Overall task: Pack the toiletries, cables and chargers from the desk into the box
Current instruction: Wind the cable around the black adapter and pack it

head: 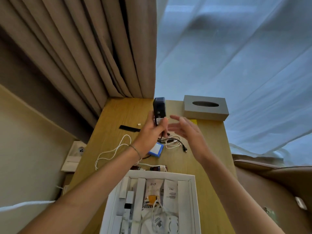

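Note:
My left hand [152, 132] holds a black charger block [159, 108] upright above the middle of the wooden desk [118, 115], and its black cable [175, 142] trails down to the desk. My right hand [187, 132] hovers just right of it, fingers spread, holding nothing. The white box [192, 191] sits at the near edge with white tubes, sachets and a white charger with cable inside. On the desk lie a white cable [114, 151], a blue-edged white packet [156, 149], a black comb [129, 128] and dark tubes [157, 168] beside the box.
A grey tissue box [206, 108] stands at the far right of the desk. Beige curtains [94, 48] hang behind on the left, sheer white ones on the right. A wall socket [81, 150] sits left of the desk, a brown chair [270, 183] to the right.

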The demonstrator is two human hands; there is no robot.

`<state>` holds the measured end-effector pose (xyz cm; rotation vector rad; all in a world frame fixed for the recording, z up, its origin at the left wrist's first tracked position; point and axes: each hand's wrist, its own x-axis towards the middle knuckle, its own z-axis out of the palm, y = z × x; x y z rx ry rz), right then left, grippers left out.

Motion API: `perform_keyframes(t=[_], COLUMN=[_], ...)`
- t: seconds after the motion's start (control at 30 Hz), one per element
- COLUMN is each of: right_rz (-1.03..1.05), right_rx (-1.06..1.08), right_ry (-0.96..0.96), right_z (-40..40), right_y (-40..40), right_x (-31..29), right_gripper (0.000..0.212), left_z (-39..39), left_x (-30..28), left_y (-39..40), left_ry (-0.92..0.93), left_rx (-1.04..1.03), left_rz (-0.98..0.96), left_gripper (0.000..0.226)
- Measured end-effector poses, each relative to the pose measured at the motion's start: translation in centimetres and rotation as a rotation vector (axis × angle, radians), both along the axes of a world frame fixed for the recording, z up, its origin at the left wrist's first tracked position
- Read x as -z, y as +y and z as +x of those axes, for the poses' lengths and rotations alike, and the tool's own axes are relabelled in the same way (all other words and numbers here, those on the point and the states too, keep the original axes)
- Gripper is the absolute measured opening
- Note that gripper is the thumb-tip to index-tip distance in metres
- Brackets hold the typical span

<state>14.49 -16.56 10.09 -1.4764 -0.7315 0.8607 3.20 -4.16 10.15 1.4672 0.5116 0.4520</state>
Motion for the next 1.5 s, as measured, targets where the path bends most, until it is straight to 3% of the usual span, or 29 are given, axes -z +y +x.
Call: perform_keyframes(t=[0.1, 0.2, 0.33, 0.5, 0.6, 0.73, 0.87, 1.0, 1.1, 1.17, 1.4, 1.5], right_rz=[-0.062, -0.104, -0.167, -0.261, -0.347, -0.288, -0.081, -0.012, 0.027, 0.038, -0.100, -0.196], right_rx=[-0.152, -0.269, -0.352, -0.448, -0.419, -0.358, -0.387, -0.345, -0.276, -0.222, -0.113, -0.220], right_ry=[0.027, -0.004, -0.205, -0.407, -0.512, -0.431, -0.437, -0.468, -0.436, -0.390, -0.162, -0.241], right_z=[-2.7, -4.3, -4.5, -4.3, -3.8, -3.4, -3.9, -4.0, -4.2, -4.5, -9.5, -13.7], right_y=[1.2, 2.3, 3.3, 3.5, 2.8, 1.6, 2.0, 3.0, 3.8, 4.2, 5.8, 5.5], right_x=[1.0, 1.0, 0.8, -0.2, -0.1, -2.5, -8.5, -11.8, -11.8, -11.2, -4.4, -0.8], right_gripper=[0.041, 0.035, 0.021, 0.027, 0.033, 0.030, 0.015, 0.018, 0.022, 0.023, 0.028, 0.033], left_z=[-0.9, -2.6, -5.6, -8.6, -9.9, -11.6, -12.3, -12.9, -13.5, -13.9, -14.2, -13.7], left_x=[-2.3, -4.1, -5.1, -4.8, -5.4, -5.7, -5.1, -5.9, -7.2, -8.2, -9.0, -7.9], left_y=[1.1, 2.4, 4.5, 5.2, 6.1, 7.7, 7.0, 5.8, 4.7, 4.3, 4.0, 5.5], left_ry=[-0.067, -0.094, -0.085, 0.072, 0.083, 0.255, 0.479, 0.461, 0.380, 0.314, 0.075, 0.093], left_rx=[-0.071, -0.101, -0.197, -0.176, -0.269, -0.317, -0.061, 0.256, 0.355, 0.313, -0.043, -0.263], left_rz=[-0.213, -0.304, -0.233, -0.096, 0.094, 0.468, 0.710, 0.879, 0.876, 0.855, 0.557, 0.535], left_gripper=[0.052, 0.055, 0.032, 0.038, 0.031, 0.029, 0.038, 0.052, 0.058, 0.057, 0.050, 0.044])
